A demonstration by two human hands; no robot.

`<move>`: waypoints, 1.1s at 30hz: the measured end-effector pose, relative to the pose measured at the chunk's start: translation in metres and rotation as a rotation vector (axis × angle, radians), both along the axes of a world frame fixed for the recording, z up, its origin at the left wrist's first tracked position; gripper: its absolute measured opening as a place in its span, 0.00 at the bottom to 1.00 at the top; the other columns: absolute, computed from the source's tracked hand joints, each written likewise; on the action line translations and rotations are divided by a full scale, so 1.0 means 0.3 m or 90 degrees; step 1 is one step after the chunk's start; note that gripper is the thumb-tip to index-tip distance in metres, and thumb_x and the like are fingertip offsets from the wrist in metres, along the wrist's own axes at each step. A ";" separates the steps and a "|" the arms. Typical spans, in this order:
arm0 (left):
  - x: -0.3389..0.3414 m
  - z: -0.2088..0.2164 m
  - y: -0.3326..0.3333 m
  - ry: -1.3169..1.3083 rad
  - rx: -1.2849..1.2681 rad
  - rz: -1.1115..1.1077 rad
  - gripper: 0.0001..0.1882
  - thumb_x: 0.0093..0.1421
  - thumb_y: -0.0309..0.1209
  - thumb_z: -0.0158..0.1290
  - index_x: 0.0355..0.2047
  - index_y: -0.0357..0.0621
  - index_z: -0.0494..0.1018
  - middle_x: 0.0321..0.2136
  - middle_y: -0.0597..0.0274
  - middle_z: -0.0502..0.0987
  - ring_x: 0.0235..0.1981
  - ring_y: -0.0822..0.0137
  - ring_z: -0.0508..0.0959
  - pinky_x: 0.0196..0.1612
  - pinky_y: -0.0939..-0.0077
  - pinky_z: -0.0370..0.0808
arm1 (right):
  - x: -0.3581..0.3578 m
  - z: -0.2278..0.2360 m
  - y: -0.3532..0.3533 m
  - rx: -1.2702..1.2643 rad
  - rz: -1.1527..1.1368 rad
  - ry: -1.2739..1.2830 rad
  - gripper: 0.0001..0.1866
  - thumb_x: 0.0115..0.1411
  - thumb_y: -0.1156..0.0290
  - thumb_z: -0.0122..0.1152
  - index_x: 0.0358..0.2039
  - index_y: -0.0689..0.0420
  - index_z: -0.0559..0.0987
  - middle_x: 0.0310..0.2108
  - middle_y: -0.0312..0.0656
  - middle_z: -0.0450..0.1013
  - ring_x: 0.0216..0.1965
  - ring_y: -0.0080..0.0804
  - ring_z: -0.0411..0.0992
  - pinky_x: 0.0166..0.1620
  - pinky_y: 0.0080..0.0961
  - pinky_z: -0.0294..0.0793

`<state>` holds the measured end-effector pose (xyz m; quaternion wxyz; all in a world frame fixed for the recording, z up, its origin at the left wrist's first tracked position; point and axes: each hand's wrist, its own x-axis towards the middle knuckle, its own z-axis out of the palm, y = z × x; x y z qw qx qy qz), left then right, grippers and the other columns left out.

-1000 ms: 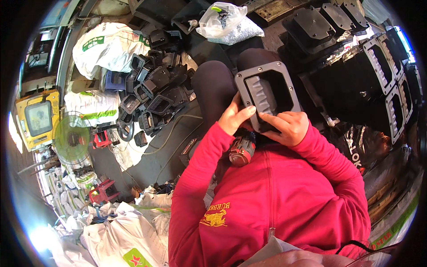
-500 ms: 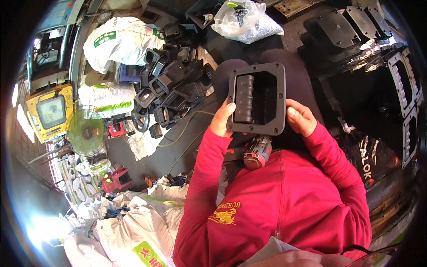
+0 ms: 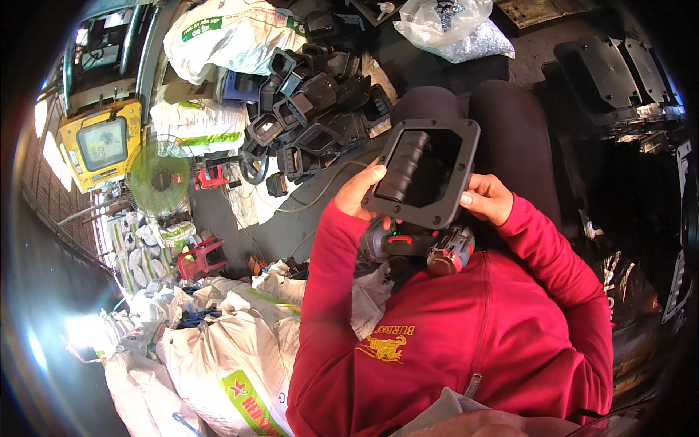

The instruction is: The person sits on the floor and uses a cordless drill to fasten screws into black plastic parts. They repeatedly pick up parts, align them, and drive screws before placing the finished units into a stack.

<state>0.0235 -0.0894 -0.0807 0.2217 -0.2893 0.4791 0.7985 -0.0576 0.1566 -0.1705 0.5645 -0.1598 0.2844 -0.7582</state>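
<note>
Between my two hands, above my lap, is a black plastic recessed handle (image 3: pixel 458 175) with a squarish flange, screw holes and a ribbed grip bar; it is tilted. My left hand (image 3: pixel 358 192) closes on its left edge, thumb on top and fingers underneath. At the lower right edge, my right hand (image 3: pixel 488 199) pinches the flange between thumb and fingers. Below the handle, a cordless power tool (image 3: pixel 451 252) with a grey and red body lies against my lap, partly hidden.
A heap of similar black handles (image 3: pixel 314 102) lies ahead to the left. A clear bag of small metal pieces (image 3: pixel 466 36) sits at the far middle. Black plates (image 3: pixel 606 69) stand far right. A green fan (image 3: pixel 159 177), a yellow scale (image 3: pixel 102 146) and white sacks (image 3: pixel 218 364) are left.
The handle has turned clockwise and tilted in my hands, both still on it. The view has shifted left, so the surroundings appear further right. More of the power tool shows.
</note>
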 end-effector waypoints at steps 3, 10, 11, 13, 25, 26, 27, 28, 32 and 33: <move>-0.005 0.003 -0.013 0.005 0.004 -0.025 0.26 0.61 0.45 0.42 0.56 0.46 0.59 0.28 0.55 0.76 0.20 0.57 0.79 0.12 0.71 0.72 | 0.003 -0.023 -0.005 0.002 -0.005 -0.010 0.24 0.62 0.65 0.55 0.54 0.67 0.69 0.49 0.45 0.72 0.51 0.30 0.69 0.57 0.27 0.65; -0.027 0.000 -0.064 -0.026 0.026 -0.070 0.28 0.60 0.43 0.44 0.55 0.39 0.63 0.34 0.53 0.75 0.22 0.64 0.77 0.13 0.75 0.70 | 0.000 -0.039 -0.002 -0.001 0.000 -0.010 0.22 0.62 0.66 0.55 0.52 0.66 0.70 0.48 0.44 0.73 0.50 0.29 0.70 0.55 0.25 0.66; -0.032 -0.001 -0.078 -0.019 0.061 -0.094 0.28 0.59 0.43 0.44 0.56 0.39 0.62 0.35 0.53 0.75 0.24 0.64 0.78 0.16 0.75 0.73 | -0.004 -0.035 0.001 0.002 0.006 -0.011 0.21 0.62 0.66 0.55 0.52 0.66 0.71 0.47 0.43 0.73 0.50 0.28 0.70 0.55 0.25 0.66; -0.036 -0.013 -0.093 -0.024 0.062 -0.090 0.27 0.60 0.42 0.46 0.55 0.38 0.63 0.34 0.55 0.76 0.26 0.66 0.79 0.21 0.76 0.76 | -0.011 -0.024 0.010 0.051 0.023 -0.001 0.19 0.62 0.66 0.56 0.49 0.65 0.73 0.44 0.41 0.75 0.46 0.25 0.71 0.51 0.22 0.67; -0.054 -0.165 -0.254 -0.027 0.050 -0.211 0.33 0.57 0.39 0.49 0.59 0.34 0.58 0.49 0.55 0.72 0.44 0.69 0.76 0.49 0.77 0.72 | -0.018 -0.021 0.001 0.078 0.044 0.122 0.11 0.61 0.66 0.59 0.39 0.60 0.79 0.17 0.24 0.64 0.21 0.09 0.57 0.27 0.14 0.57; -0.053 -0.177 -0.262 -0.031 0.072 -0.199 0.33 0.56 0.39 0.49 0.59 0.34 0.58 0.49 0.54 0.72 0.45 0.68 0.76 0.49 0.76 0.72 | -0.018 -0.022 0.002 0.081 0.046 0.121 0.11 0.61 0.66 0.60 0.39 0.60 0.79 0.17 0.23 0.64 0.21 0.09 0.57 0.27 0.14 0.57; -0.054 -0.187 -0.268 -0.035 0.094 -0.188 0.33 0.56 0.39 0.49 0.59 0.34 0.58 0.49 0.54 0.72 0.45 0.68 0.76 0.49 0.76 0.72 | -0.019 -0.024 0.002 0.084 0.047 0.118 0.11 0.61 0.66 0.60 0.38 0.60 0.79 0.17 0.23 0.63 0.21 0.10 0.57 0.27 0.14 0.57; -0.054 -0.193 -0.272 -0.039 0.116 -0.177 0.33 0.56 0.39 0.49 0.59 0.33 0.58 0.49 0.53 0.72 0.46 0.67 0.76 0.50 0.75 0.72 | -0.020 -0.024 0.002 0.089 0.047 0.115 0.11 0.60 0.66 0.60 0.38 0.59 0.79 0.17 0.23 0.62 0.21 0.10 0.56 0.27 0.14 0.57; -0.067 -0.193 -0.269 -0.035 0.117 -0.189 0.33 0.56 0.40 0.49 0.59 0.33 0.59 0.49 0.52 0.72 0.47 0.65 0.76 0.51 0.73 0.72 | -0.024 -0.028 0.002 0.088 0.062 0.075 0.12 0.60 0.65 0.60 0.39 0.60 0.78 0.18 0.24 0.64 0.23 0.10 0.58 0.29 0.14 0.58; -0.068 -0.187 -0.265 -0.037 0.110 -0.192 0.33 0.56 0.40 0.49 0.58 0.33 0.60 0.49 0.52 0.73 0.47 0.65 0.76 0.51 0.73 0.72 | -0.026 -0.027 0.003 0.087 0.072 0.070 0.12 0.60 0.66 0.60 0.40 0.60 0.78 0.20 0.26 0.66 0.24 0.11 0.60 0.30 0.14 0.60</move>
